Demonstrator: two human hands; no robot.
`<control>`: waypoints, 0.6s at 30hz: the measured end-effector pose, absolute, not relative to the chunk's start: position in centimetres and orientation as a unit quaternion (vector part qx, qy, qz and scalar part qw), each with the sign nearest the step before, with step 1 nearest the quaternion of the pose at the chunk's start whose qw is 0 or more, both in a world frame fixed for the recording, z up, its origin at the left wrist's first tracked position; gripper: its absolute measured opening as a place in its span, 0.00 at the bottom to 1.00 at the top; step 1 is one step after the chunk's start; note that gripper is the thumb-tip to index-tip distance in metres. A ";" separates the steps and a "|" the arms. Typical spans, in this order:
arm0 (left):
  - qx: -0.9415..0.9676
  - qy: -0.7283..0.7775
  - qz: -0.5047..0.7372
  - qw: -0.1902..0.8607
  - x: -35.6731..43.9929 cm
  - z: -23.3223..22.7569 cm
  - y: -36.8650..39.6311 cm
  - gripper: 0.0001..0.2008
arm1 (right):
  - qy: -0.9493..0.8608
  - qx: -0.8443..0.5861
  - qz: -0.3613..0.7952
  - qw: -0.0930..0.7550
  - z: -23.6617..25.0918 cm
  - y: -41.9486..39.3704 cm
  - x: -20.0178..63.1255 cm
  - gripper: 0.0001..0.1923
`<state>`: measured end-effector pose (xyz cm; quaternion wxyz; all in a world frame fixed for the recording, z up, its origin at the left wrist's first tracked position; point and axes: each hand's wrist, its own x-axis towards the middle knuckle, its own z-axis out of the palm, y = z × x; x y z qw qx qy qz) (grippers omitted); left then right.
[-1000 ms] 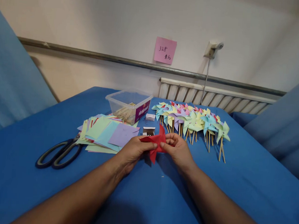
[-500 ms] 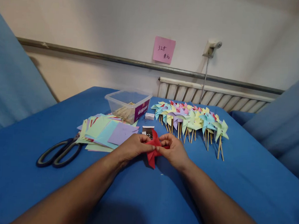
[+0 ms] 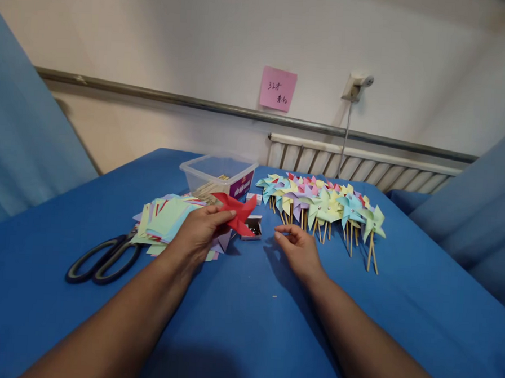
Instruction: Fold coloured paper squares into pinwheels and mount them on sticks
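My left hand (image 3: pixel 203 229) pinches a red paper pinwheel (image 3: pixel 239 213) at one side, with its folded blades spread out above the small box. That open small box (image 3: pixel 254 229) holds shiny metal pins and stands just right of the pinwheel. To the right of the box, my right hand (image 3: pixel 299 249) is held over the blue cloth, fingers half curled and a little apart, with nothing visible in them. Beneath and behind my left hand lies a stack of coloured paper sheets (image 3: pixel 170 218), partly covered by the hand.
Black-handled scissors (image 3: pixel 105 260) lie left of the paper. A clear plastic tub (image 3: pixel 194 177) with wooden sticks stands behind, beside a closed small box (image 3: pixel 256 198). Several finished pinwheels (image 3: pixel 325 207) on sticks lie at the back right of the blue cloth (image 3: pixel 245 324).
My right hand has let go of the red pinwheel and moved slightly right. My left hand has carried the pinwheel left and up, uncovering the pin box.
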<state>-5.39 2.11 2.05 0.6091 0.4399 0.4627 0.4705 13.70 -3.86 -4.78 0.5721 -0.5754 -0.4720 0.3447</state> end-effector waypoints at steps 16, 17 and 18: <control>0.396 0.437 0.524 0.615 -5.6 0.5 3.0 0.10 | -0.704 -0.702 0.040 0.104 -0.8 -0.2 9.4 0.14; 0.392 0.440 0.523 0.616 -5.6 0.4 3.0 0.10 | -0.705 -0.703 0.043 0.088 -0.5 0.1 9.2 0.14; 0.390 0.441 0.524 0.616 -5.6 0.4 3.0 0.10 | -0.705 -0.703 0.048 0.079 -0.2 0.3 9.1 0.13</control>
